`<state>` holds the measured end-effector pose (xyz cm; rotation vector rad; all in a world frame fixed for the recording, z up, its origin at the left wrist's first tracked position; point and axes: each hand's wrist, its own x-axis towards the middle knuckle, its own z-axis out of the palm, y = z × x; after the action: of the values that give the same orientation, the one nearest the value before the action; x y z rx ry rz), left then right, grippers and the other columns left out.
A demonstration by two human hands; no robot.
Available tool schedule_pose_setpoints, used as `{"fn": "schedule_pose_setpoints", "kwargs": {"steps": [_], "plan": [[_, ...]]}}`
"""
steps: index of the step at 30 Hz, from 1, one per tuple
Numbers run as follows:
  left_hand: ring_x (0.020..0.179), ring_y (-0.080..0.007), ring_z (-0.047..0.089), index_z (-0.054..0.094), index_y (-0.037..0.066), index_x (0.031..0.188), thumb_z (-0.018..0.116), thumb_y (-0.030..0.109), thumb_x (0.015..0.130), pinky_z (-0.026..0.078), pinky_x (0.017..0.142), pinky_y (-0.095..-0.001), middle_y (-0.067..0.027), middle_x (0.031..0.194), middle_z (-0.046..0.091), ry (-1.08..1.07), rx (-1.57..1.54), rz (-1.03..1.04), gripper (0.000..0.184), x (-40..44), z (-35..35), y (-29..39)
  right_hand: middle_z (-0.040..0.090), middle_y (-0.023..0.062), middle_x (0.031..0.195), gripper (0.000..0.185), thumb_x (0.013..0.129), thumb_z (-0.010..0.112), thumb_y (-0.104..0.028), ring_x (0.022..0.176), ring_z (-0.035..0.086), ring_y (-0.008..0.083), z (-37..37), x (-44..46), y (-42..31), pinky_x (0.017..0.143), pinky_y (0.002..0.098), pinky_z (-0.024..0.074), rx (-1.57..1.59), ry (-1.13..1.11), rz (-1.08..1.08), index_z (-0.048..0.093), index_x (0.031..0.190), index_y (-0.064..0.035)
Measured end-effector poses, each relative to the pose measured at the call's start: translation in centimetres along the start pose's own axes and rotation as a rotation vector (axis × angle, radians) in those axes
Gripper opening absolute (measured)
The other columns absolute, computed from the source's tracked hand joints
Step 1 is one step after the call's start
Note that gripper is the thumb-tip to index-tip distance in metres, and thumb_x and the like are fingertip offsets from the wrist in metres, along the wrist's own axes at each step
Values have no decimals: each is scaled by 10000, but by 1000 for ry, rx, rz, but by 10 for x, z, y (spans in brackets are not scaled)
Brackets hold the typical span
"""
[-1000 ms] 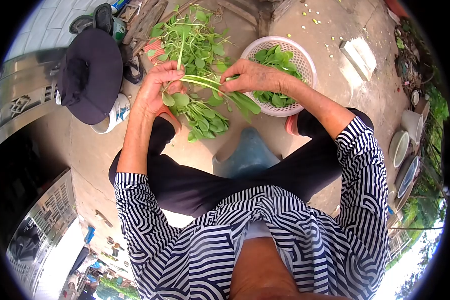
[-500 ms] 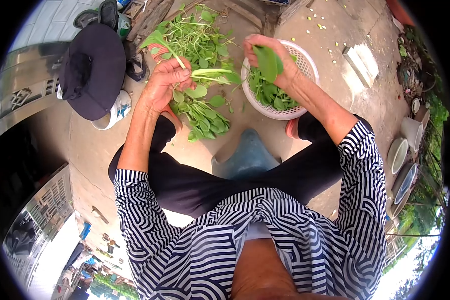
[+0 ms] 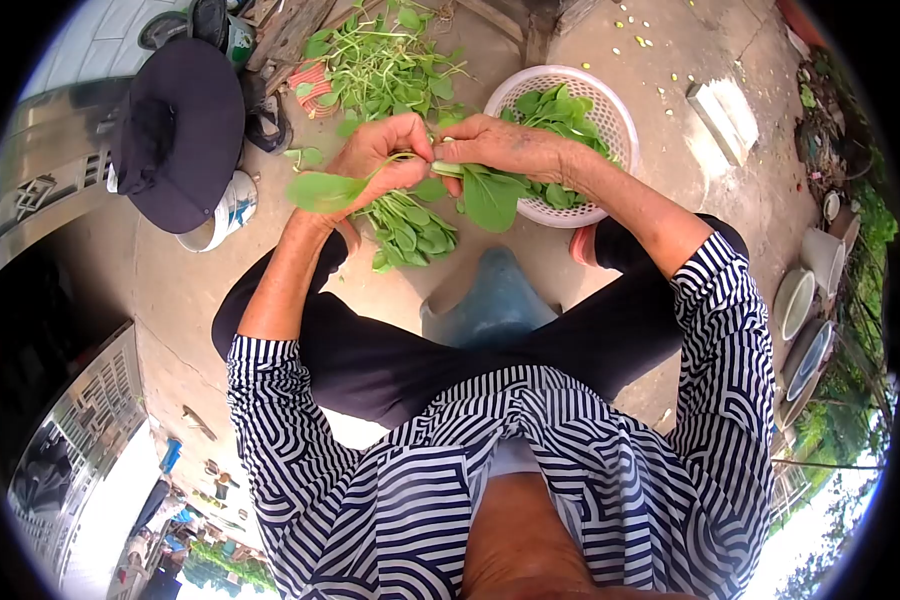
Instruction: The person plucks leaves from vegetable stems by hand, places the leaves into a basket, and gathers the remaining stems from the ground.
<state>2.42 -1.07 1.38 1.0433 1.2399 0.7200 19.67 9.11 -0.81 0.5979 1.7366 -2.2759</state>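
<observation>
The striped shirt (image 3: 530, 420) and dark trousers (image 3: 390, 350) lay nearest, with a blue stool (image 3: 490, 300) between the knees. A loose bundle of leaves (image 3: 405, 230) lay on the ground past the stool, its broad leaves turned towards the body.

Over the ground beyond the stool, the two hands met almost fingertip to fingertip. The left hand (image 3: 375, 165) had its fingers curled in and pinched round a single leafy stem (image 3: 325, 191) — the long axis ran from the fingertips out to the left and slightly back towards the body, the broad leaf pointing left. The right hand (image 3: 505, 150) had its fingers closed on a bunch of greens (image 3: 490, 198); its pale stalk ends pointed left, towards the other hand, and its leaves slanted right and towards the body.

Just beside the right hand, a white perforated basket (image 3: 625, 130) held more leaves (image 3: 560, 115). To the left, a dark hat (image 3: 185, 140) sat over a white bucket (image 3: 232, 210). Farther out lay a tangled pile of greens (image 3: 380, 65) — stems crossing in many directions — and, to the right, a pale block (image 3: 720, 120).
</observation>
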Motion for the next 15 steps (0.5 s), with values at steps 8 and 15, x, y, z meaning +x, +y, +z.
{"fn": "schedule_pose_setpoints", "kwargs": {"steps": [8,15], "plan": [[564,-251,546,476,7,754,585,76,670,420,528,-342,-148,650,548,336,502,50,154,0,22,10,499,-7,673,215,853,444,-222,577,460,71,12,7,17,489,224,399,327,83,95,543,765,-52],[690,-255,588,533,42,888,605,151,729,447,617,-361,-127,755,615,549,716,75,206,20,-21,-34,510,42,653,191,875,473,-210,555,463,117,-5,9,20,494,248,375,265,307,219,543,847,-35]]}}
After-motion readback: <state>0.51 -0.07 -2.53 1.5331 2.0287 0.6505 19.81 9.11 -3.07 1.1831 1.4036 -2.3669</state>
